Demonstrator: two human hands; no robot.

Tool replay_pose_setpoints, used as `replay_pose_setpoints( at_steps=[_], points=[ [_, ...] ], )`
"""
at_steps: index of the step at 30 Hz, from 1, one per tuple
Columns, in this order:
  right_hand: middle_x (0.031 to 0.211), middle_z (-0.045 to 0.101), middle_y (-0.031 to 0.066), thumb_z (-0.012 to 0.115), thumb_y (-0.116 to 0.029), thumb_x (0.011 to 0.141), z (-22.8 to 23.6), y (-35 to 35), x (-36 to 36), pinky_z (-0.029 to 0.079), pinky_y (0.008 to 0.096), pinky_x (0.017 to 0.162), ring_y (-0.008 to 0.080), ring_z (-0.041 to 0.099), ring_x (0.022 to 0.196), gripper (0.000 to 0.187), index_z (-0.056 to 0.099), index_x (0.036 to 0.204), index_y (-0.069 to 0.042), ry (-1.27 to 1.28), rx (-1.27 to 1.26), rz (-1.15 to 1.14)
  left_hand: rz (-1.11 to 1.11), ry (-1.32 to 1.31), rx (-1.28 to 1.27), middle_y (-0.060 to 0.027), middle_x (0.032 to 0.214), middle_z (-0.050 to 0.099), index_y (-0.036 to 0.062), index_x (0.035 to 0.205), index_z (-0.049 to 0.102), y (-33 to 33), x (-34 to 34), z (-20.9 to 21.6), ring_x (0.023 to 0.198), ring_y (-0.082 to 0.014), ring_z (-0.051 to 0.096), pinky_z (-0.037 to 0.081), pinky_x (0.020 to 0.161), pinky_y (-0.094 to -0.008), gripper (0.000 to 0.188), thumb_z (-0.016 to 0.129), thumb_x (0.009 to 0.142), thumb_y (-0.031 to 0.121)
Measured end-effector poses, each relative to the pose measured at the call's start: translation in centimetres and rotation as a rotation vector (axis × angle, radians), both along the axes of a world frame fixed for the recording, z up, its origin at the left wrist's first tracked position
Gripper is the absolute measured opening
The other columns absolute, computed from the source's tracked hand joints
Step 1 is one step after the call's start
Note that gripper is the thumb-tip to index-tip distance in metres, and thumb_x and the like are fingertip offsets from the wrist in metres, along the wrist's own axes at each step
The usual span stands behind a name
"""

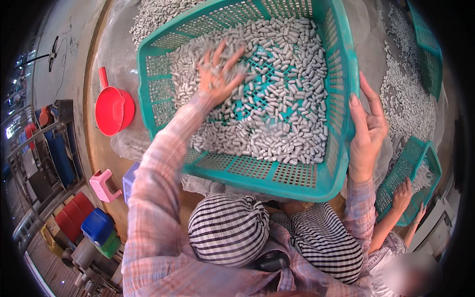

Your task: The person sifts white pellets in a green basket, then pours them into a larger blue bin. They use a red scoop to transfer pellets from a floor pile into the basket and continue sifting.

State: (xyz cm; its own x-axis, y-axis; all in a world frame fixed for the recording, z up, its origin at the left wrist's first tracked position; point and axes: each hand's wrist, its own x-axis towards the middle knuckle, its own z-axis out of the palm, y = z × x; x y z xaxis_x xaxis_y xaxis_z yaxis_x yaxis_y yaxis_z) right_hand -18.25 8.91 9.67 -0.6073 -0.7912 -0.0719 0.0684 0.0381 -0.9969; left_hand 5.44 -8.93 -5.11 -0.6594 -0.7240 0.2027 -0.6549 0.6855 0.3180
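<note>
Crinkled translucent plastic sheeting covers part of the tan floor around a large rectangular basket of green perforated plastic, the landmark for every place told below. Inside it, the left hand reaches into small grey-white capsule-shaped pieces toward the basket's far left part, its fingers spread wide and blurred, some pieces about their tips. These pieces lie thickly along the basket's sides and thinly over its middle, where the green mesh bottom shows. At the basket's right side, the right hand rests against the rim, thumb and forefinger a little apart; the remaining fingers are largely hidden, so I cannot tell how they bend.

Left of the basket lies a round red plastic scoop, its handle pointing away from the person. Nearer than the scoop, also left of the basket, stands a small pink plastic stool. Beyond the basket's far left corner is a heap of similar pieces; another pale spread lies to its right. Right of the basket's near corner, a co-worker's hands are at a smaller green basket. Just below the basket's near edge, black-and-white striped cloth covers the person's knees.
</note>
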Motion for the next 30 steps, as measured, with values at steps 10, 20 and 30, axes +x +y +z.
replay_pose_setpoints(
  at_steps=[10, 20, 30],
  points=[
    [0.09, 0.068, 0.0056, 0.058, -0.004, 0.09, 2.2, 1.6, -1.1, 0.043, 0.0155, 0.074, 0.0019, 0.058, 0.078, 0.043, 0.048, 0.131, 0.004, 0.099, 0.112, 0.017, -0.757, 0.189, 0.291, -0.0103, 0.144, 0.037, 0.0327, 0.132, 0.051, 13.4, -3.0, 3.9, 0.132, -0.0363, 0.033, 0.016, 0.106, -0.0628, 0.058, 0.063, 0.076, 0.042],
    [0.121, 0.06, 0.0147, 0.056, -0.004, 0.091, 0.6, 1.0, 0.0, 0.046, 0.0233, 0.088, 0.0105, 0.062, 0.095, 0.041, 0.048, 0.13, 0.005, 0.026, -0.021, -0.025, 0.111, 0.148, 0.043, -0.0149, 0.135, 0.047, 0.0208, 0.133, 0.051, -0.1, -4.7, -0.1, 0.126, -0.0332, 0.039, 0.023, 0.106, -0.0523, 0.058, 0.06, 0.083, 0.048],
    [0.113, 0.064, 0.0164, 0.055, -0.004, 0.091, -0.1, 2.4, 0.0, 0.048, 0.025, 0.087, 0.0146, 0.064, 0.096, 0.042, 0.046, 0.131, 0.006, 0.01, 0.07, 0.041, -0.688, -0.047, 0.214, 0.0049, 0.155, 0.022, 0.0375, 0.14, 0.041, 10.3, 5.4, 2.3, 0.145, -0.0268, 0.007, -0.009, 0.109, -0.0635, 0.06, 0.052, 0.083, 0.054]
  ],
)
